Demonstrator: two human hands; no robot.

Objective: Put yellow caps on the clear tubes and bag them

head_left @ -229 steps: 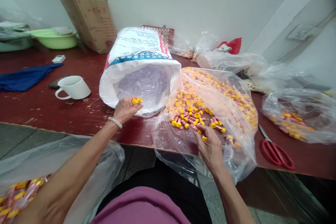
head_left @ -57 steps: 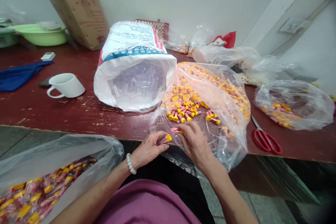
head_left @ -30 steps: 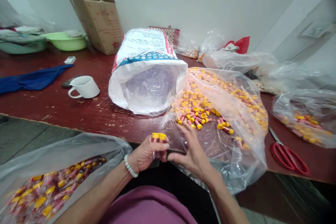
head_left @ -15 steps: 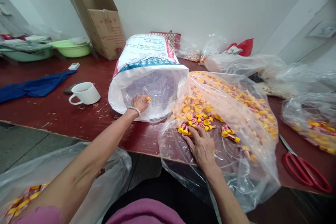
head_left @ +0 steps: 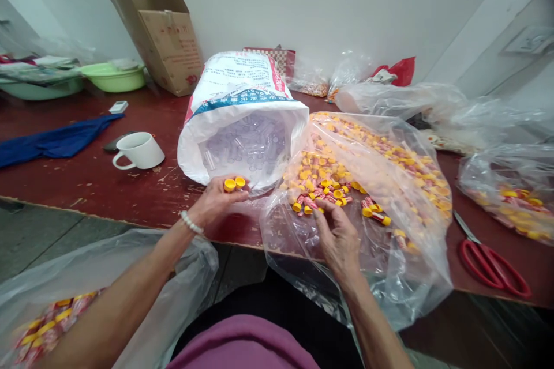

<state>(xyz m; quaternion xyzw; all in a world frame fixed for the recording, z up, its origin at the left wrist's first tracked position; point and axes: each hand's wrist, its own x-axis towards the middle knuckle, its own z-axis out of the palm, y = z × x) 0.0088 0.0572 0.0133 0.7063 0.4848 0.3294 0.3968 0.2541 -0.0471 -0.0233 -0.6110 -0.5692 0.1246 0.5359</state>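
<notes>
My left hand is closed around small pieces with two yellow caps showing; the rest of them is hidden in the fingers. It is just in front of the mouth of a white printed sack, where clear plastic tubes lie in a clear liner. At the mouth of a clear plastic bag, my right hand pinches a small yellow-capped tube, mostly covered by its fingers. Many red-and-white tubes with yellow caps fill that bag.
A white mug and a blue cloth lie to the left. Red-handled scissors rest at the right edge. Behind are a cardboard box and a green basin. Another plastic bag hangs low at left.
My left hand has come out of the sack toward me, and two yellow caps now show in it. The right hand's fingers have drawn into a pinch over the pile.
</notes>
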